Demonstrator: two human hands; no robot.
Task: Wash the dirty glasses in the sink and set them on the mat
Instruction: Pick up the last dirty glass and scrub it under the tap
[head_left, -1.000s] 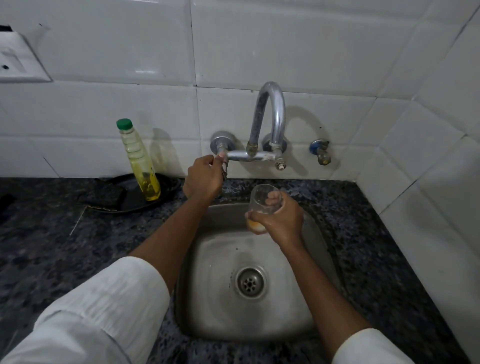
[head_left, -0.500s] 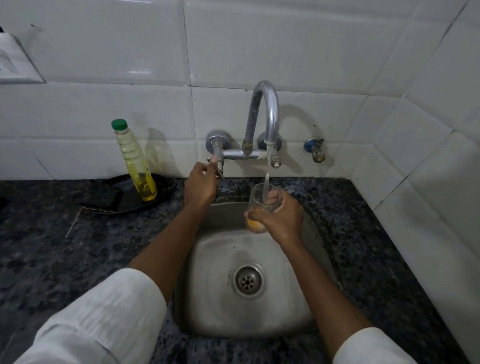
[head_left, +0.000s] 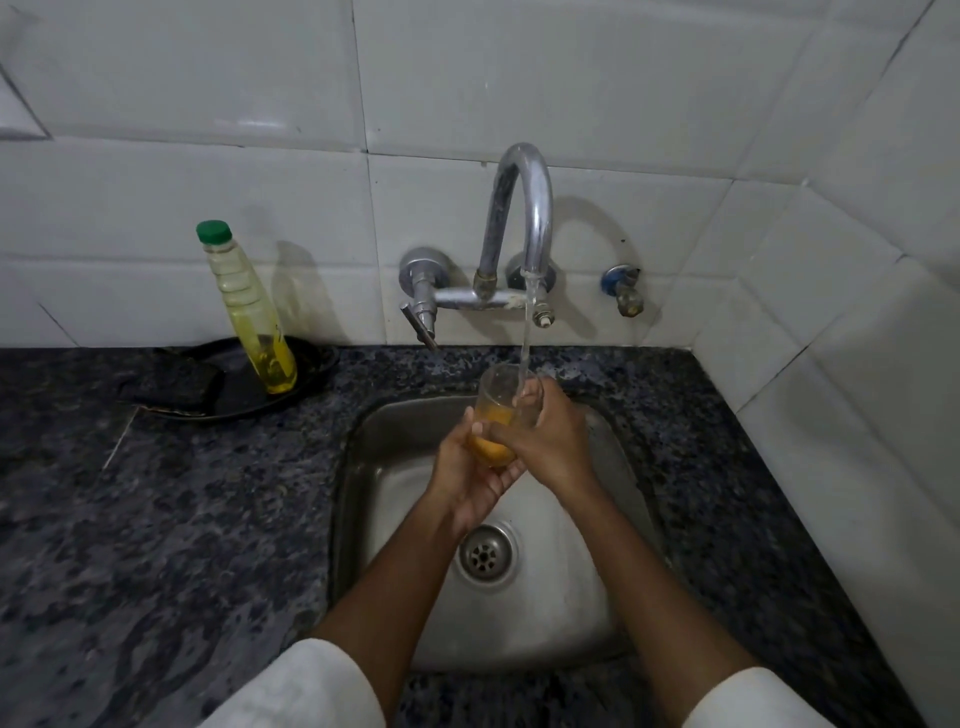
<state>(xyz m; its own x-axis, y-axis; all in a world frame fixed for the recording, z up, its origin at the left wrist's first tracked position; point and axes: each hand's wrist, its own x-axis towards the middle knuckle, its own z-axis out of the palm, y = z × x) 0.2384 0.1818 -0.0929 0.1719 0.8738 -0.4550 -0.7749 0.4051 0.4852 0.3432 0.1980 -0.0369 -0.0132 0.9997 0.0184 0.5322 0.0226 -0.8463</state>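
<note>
Two bare forearms in white sleeves (head_left: 311, 686) reach forward over a steel sink (head_left: 571, 613) set in a dark speckled counter (head_left: 156, 519). The drain (head_left: 487, 553) lies just below the hands. The left hand (head_left: 470, 478), which a second ago was on the tap lever (head_left: 418, 325), has come across to cup the bottom of the glass (head_left: 501, 410), fingers curled under it. The right hand (head_left: 550, 436) grips the glass's side, fingers wrapped round it. The glass is held over the basin, orange residue in its lower part. Water now runs from the spout (head_left: 524, 208) into its open mouth; a second ago none flowed. Rinsing has likely just begun. Farther left, a bottle (head_left: 249, 312) of yellow liquid stands on a dark tray (head_left: 306, 374) against the tiles. No mat is in view.
</note>
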